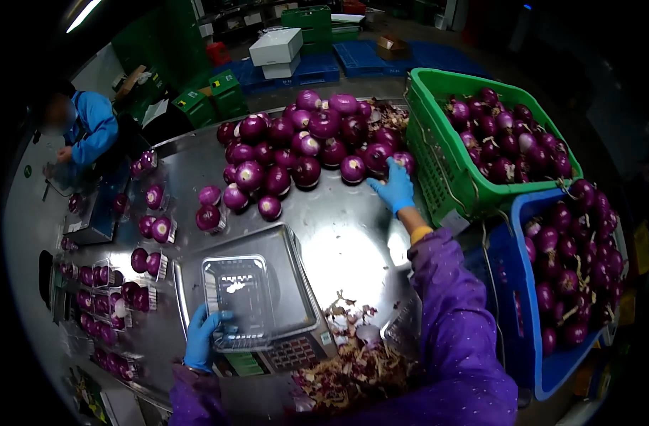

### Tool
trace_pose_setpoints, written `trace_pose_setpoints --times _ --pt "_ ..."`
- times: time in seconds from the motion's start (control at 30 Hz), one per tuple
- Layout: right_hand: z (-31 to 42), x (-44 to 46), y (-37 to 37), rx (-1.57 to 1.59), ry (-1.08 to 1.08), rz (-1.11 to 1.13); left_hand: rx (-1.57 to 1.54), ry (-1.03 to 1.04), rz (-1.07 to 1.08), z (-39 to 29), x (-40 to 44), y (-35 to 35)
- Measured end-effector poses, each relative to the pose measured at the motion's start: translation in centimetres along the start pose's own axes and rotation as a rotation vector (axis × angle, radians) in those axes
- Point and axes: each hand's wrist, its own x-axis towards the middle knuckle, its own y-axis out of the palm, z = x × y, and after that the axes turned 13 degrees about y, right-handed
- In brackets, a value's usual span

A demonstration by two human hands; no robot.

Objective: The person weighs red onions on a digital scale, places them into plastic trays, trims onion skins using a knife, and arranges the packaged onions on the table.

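Observation:
My left hand [202,337], in a blue glove, grips the near left edge of a clear plastic tray [250,266]. A pale mark shows in the tray, and no onion lies in it. It rests over the flat metal plate of a weighing scale [296,284], whose keypad faces me. My right hand [394,188], also in a blue glove, reaches to the near right side of a heap of peeled red onions [307,170]. Its fingers are spread beside a red onion [404,162]; whether they touch it I cannot tell.
Onion skins [360,369] litter the metal table by the scale. On the right stand a green crate [431,156] and a blue crate [527,326] of red onions. Packed onion trays [136,295] line the left. A person in a blue jacket [97,131] works beyond.

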Motion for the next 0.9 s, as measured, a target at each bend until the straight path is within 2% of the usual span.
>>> trace_pose_setpoints --times 0.1,0.2,0.27,0.33,0.4,0.53,0.6,0.63,0.7,0.73,0.77,0.8,0.87,0.9 --pt "1.2 5.8 1.5 -0.074 0.037 -0.061 0.210 0.050 0.030 2.1 1.7 -4.1" --pt "2.2 8.1 2.6 -0.198 0.085 -0.021 0.549 0.377 -0.064 0.9 3.3 -4.7" --pt "2.1 8.0 3.1 -0.254 0.100 0.007 0.482 0.416 -0.040 -0.8 5.2 -5.1" --pt "1.4 6.3 2.6 -0.084 0.050 -0.051 0.496 0.422 0.018 -3.3 6.6 -2.7" --pt "0.1 4.9 3.5 0.066 -0.022 -0.134 0.375 0.407 0.159 -5.7 8.0 1.3" --pt "-0.8 3.0 3.3 0.206 -0.072 -0.188 0.175 0.258 0.465 -6.7 11.0 8.6" --pt "-0.7 0.9 2.4 0.461 -0.099 -0.197 0.093 0.105 0.494 -7.0 11.5 12.5" --pt "0.2 -0.9 0.7 0.533 -0.088 -0.108 0.113 0.066 0.509 -6.2 12.2 13.7" --pt "2.5 -4.4 -1.8 0.820 -0.203 0.218 -0.115 -0.124 0.503 -5.0 13.2 16.4" --pt "4.6 -6.5 -4.7 0.840 -0.272 0.436 -0.221 -0.216 0.498 -4.5 13.9 17.5" --pt "5.9 -7.3 -6.0 0.903 -0.286 0.657 -0.390 -0.258 0.587 -3.4 15.1 18.5" --pt "6.5 -7.5 -6.5 0.966 -0.300 0.881 -0.456 -0.315 0.517 -3.1 15.3 19.2" --pt "6.4 -4.0 -5.1 1.021 -0.311 0.755 -0.466 -0.311 0.478 -2.6 14.7 19.0" --pt "6.0 -2.1 -5.4 0.868 -0.222 0.495 -0.437 -0.313 0.494 -2.7 14.4 18.1"
